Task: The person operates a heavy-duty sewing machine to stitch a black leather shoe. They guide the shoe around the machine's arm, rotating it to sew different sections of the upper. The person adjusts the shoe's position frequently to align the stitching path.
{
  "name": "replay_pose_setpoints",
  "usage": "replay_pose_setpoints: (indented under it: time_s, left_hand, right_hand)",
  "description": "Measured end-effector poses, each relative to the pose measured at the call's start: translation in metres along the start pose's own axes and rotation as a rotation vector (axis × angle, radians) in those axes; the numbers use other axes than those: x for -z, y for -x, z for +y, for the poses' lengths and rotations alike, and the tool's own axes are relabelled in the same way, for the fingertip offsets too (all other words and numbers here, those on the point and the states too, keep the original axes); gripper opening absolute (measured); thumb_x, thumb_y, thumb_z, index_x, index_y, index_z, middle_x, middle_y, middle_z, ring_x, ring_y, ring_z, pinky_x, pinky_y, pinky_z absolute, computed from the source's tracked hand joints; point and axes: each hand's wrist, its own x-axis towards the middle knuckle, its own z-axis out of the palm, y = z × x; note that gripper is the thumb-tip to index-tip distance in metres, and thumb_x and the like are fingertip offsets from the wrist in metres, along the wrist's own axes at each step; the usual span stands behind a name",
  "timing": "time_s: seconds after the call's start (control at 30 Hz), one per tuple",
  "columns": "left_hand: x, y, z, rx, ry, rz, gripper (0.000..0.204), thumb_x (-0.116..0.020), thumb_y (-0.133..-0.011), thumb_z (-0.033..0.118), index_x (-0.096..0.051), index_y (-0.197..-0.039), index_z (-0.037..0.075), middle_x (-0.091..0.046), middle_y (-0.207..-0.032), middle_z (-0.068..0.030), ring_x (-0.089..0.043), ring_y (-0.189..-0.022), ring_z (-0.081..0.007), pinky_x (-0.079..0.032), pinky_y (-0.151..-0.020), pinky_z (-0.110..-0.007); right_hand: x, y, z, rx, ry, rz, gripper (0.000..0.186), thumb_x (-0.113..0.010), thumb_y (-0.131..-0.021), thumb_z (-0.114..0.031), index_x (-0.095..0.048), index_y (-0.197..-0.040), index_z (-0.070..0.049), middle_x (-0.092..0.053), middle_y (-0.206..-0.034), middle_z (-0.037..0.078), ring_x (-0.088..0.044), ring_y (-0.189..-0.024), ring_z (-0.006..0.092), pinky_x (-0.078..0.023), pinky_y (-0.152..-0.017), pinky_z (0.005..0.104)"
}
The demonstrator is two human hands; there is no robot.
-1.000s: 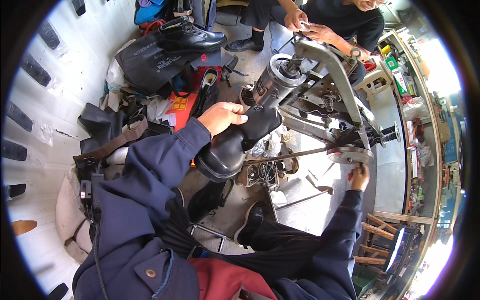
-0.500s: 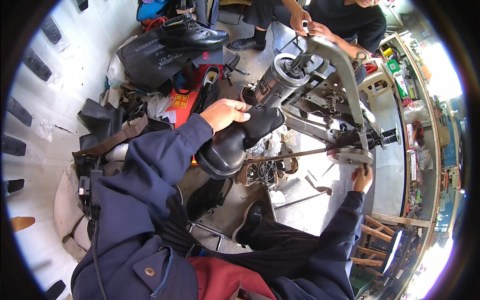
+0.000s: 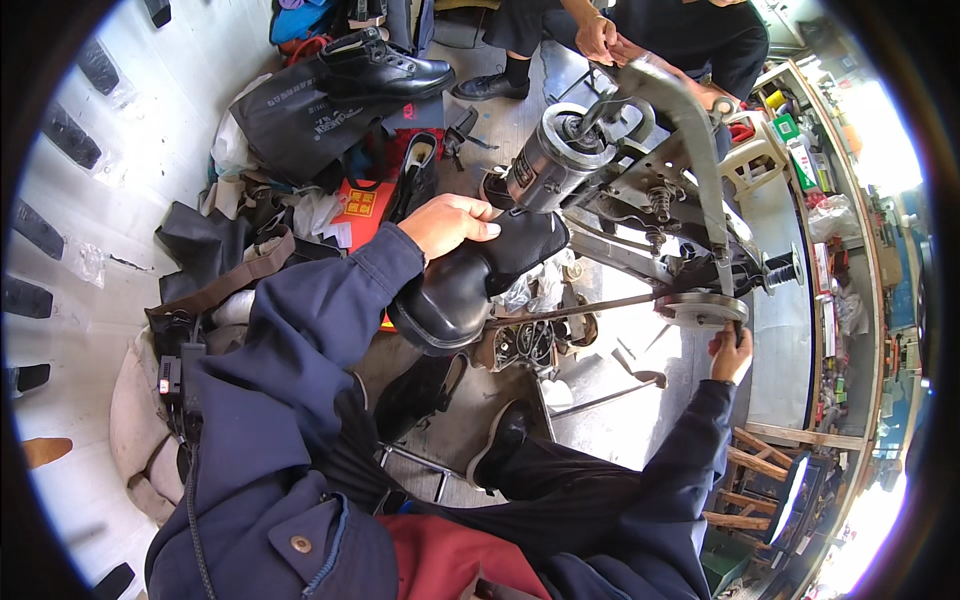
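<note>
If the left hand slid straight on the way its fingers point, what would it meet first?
The left hand lies on the black boot, fingers pointing right. Going on, it would probably first meet the stitching machine's metal cylinder head, though depth is unclear.

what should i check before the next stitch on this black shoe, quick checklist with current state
1. Left hand steadying the black shoe: ok, palm and fingers rest on its upper.
2. Right hand on the handwheel: ok, it grips the wheel's lower edge.
3. Shoe seated on the machine arm: ok, the shoe's opening end meets the arm.
4. Fingers clear of the needle: cannot tell, the needle point is hidden.
5. Thread feeding freely: cannot tell, too small to see.
6. Other person's hands clear of the machine: not ok, they are right at its top lever.
</note>
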Motion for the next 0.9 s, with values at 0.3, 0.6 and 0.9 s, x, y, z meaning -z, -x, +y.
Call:
replay_pose_setpoints:
  time_s: [0.3, 0.6, 0.9]
  left_hand:
    - [-0.003, 0.001, 0.003, 0.001, 0.029, -0.011, 0.014, -0.068, -0.091, 0.016, -0.065, -0.085, 0.004, -0.057, -0.08, 0.0039, -0.048, -0.08, -0.007, -0.037, -0.077, -0.025]
    - [0.0, -0.004, 0.007, 0.071, 0.07, -0.039, 0.019, -0.068, -0.09, 0.01, -0.073, -0.106, 0.0, -0.07, -0.096, -0.0005, -0.059, -0.091, -0.0088, -0.044, -0.089, -0.026]
    - [0.002, 0.0, 0.018, 0.105, 0.039, -0.074, 0.012, -0.068, -0.091, 0.02, -0.066, -0.089, 0.009, -0.057, -0.082, 0.0067, -0.048, -0.076, -0.0039, -0.035, -0.064, -0.024]
  right_hand:
    - [-0.064, 0.058, -0.021, -0.194, -0.293, -0.616, 0.031, -0.064, -0.097, -0.025, -0.06, -0.105, 0.005, -0.068, -0.074, 0.014, -0.067, -0.057, 0.0217, -0.054, -0.053, 0.0312]
    - [-0.026, 0.011, 0.038, -0.248, -0.047, -0.084, 0.017, -0.062, -0.098, -0.021, -0.059, -0.099, -0.004, -0.055, -0.064, 0.004, -0.055, -0.048, 0.0131, -0.041, -0.04, 0.0286]
    - [-0.023, 0.036, -0.057, 0.017, -0.164, -0.399, 0.03, -0.065, -0.096, -0.028, -0.067, -0.097, 0.001, -0.068, -0.075, 0.009, -0.065, -0.06, 0.016, -0.053, -0.055, 0.0267]
